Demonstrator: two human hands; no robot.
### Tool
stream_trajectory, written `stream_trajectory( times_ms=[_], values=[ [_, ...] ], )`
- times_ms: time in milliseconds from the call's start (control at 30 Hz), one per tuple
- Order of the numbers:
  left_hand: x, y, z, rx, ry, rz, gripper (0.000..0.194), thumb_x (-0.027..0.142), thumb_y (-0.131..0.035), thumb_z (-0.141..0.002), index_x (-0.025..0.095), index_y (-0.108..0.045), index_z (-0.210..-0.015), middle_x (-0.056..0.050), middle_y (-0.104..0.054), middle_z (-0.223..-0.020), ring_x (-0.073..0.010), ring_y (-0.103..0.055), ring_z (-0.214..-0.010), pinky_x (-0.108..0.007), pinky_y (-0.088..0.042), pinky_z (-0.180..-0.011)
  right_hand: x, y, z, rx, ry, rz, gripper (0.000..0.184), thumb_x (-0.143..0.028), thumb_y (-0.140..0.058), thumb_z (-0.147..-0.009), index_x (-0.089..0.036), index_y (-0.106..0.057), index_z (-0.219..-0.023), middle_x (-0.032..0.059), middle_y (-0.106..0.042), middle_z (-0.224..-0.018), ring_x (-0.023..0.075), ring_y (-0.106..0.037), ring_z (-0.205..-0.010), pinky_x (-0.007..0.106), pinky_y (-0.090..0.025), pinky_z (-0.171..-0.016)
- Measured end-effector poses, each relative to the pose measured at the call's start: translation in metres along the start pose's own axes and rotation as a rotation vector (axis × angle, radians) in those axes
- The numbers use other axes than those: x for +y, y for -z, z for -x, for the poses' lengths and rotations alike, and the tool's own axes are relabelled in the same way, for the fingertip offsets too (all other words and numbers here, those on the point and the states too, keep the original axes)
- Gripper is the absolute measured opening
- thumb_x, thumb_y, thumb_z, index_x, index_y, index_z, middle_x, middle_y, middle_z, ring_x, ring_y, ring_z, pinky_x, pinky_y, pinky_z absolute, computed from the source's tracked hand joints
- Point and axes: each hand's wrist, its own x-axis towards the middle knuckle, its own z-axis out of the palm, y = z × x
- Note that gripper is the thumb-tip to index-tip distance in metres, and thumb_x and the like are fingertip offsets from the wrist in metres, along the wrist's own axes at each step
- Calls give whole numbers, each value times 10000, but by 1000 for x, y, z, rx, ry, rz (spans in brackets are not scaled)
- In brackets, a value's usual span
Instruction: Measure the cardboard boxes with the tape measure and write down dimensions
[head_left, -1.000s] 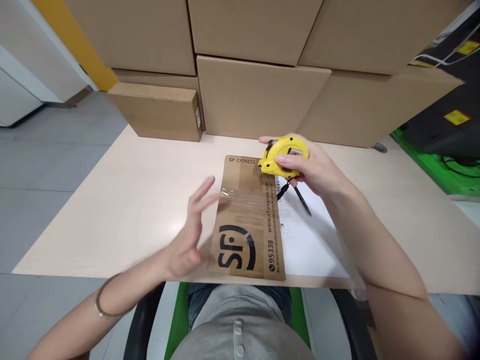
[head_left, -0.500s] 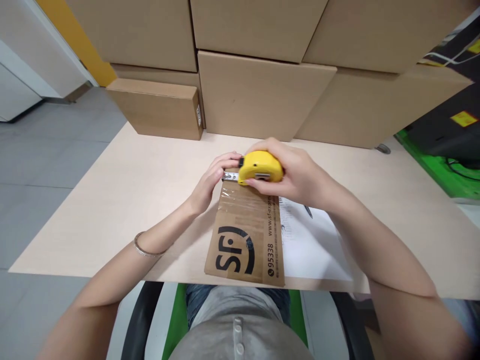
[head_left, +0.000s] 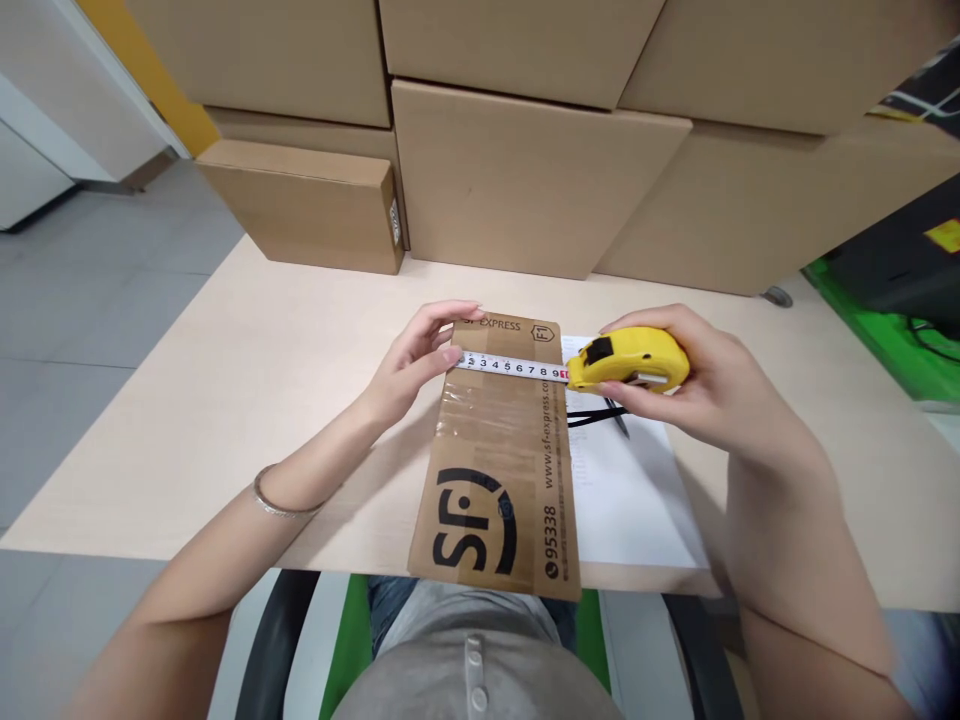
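Observation:
A flat brown SF Express parcel lies lengthwise on the light wooden table in front of me. My right hand is closed around a yellow tape measure just past the parcel's right edge. Its white blade stretches across the parcel's far end, numbers showing. My left hand pinches the blade's tip at the parcel's left edge.
A white sheet of paper with a black pen lies right of the parcel. Large cardboard boxes are stacked along the table's far side, with a smaller box at the left. A green surface lies at the right.
My left hand came in and took the blade's tip. My right hand then drew the yellow case rightward, extending the blade across the parcel's width.

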Motion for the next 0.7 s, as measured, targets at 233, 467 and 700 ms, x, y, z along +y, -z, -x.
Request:
stream_trajectory(
  times_ms=[233,467,700],
  values=[
    [0,0,1,17,-16,-33,373,363,-736,-898,359,-716,-1270,-25,-710,-1337,-281,-597,-1347,-477,-456,-1184,1,2,0,-20,36,4,326,-409,-828,-844,-364,-655,-1116,19,-731,-1089,255,-701,-880,417,-564,-779],
    [-9,4,-1,-1,-61,-47,528,428,-740,-877,368,-642,-1392,-26,-723,-1353,-288,-592,-1376,-474,-408,-1238,-22,-12,-22,-32,164,170,349,-517,-796,-861,-293,-694,-1107,29,-770,-1024,242,-711,-820,371,-518,-726],
    [21,0,23,50,-151,-172,761,805,-505,-894,394,-518,-1534,-5,-510,-1643,-387,-323,-1598,-586,-184,-1336,-29,-47,-45,47,173,176,472,-642,-763,-841,-296,-704,-1156,60,-779,-1150,298,-729,-1028,413,-543,-868]
  ],
)
